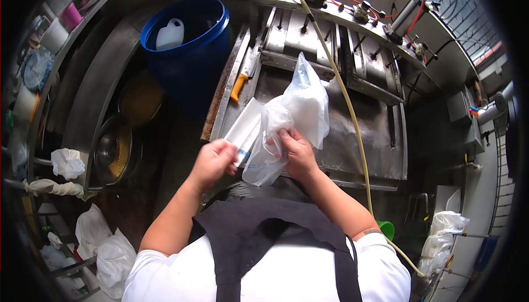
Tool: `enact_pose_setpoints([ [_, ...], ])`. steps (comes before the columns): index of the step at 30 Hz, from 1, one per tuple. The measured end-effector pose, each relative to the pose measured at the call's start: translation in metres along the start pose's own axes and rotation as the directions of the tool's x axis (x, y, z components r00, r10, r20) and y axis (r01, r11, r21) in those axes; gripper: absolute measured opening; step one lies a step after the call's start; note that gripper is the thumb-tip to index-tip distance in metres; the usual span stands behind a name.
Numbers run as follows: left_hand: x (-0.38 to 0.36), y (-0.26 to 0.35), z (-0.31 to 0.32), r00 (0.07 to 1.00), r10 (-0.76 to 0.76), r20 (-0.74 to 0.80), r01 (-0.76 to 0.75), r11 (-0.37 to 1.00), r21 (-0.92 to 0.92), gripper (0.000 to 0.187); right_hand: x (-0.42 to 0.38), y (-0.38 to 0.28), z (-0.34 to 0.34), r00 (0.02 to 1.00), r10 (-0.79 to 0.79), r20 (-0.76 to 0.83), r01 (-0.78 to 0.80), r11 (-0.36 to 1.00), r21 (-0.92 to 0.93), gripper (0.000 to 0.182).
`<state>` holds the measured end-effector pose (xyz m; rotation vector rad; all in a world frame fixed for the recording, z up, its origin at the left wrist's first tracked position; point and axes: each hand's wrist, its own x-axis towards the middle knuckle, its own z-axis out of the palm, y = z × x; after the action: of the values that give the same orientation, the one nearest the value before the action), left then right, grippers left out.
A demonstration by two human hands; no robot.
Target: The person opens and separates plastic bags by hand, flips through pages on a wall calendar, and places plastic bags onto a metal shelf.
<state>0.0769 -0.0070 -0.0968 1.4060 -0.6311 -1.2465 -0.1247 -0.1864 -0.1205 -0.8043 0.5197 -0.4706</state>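
My left hand (pixel 216 160) is closed on the lower end of a long white flat strip (pixel 244 126), which looks like folded plastic or a roll; its exact nature is unclear. With closed fingers my right hand (pixel 297 150) grips a thin, translucent plastic bag (pixel 267 153). A fuller white plastic bag (pixel 308 101) stands up just beyond my right hand, over the metal table (pixel 352 134). Whether the two bags are joined cannot be made out. The strip lies against the left side of the gripped bag.
An orange-handled knife (pixel 238 88) rests on the table's left edge. A yellow hose (pixel 348 104) crosses the table beside metal presses (pixel 303 32). Left stand a blue barrel (pixel 190 49) holding a white jug (pixel 170 34), and a metal bowl (pixel 113 150) with yellow contents.
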Motion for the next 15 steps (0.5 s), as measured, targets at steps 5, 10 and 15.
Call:
enact_pose_setpoints([
  [5,0.030,-0.050,-0.041,0.979,-0.143,-0.145,0.091,0.944,-0.316,0.053,-0.011,-0.011,0.013,0.993,0.018,0.117,-0.037,0.986,0.161,0.028],
  [10,0.047,-0.068,0.006,0.885,-0.049,0.464,0.391,0.619,-0.681,0.082,-0.010,-0.012,0.019,0.950,0.047,0.309,-0.121,0.966,0.226,0.032],
  [15,0.061,-0.078,-0.032,0.978,-0.155,0.141,0.204,0.858,-0.472,0.026,-0.011,-0.018,0.005,0.978,0.103,0.181,-0.103,0.995,-0.008,0.036],
])
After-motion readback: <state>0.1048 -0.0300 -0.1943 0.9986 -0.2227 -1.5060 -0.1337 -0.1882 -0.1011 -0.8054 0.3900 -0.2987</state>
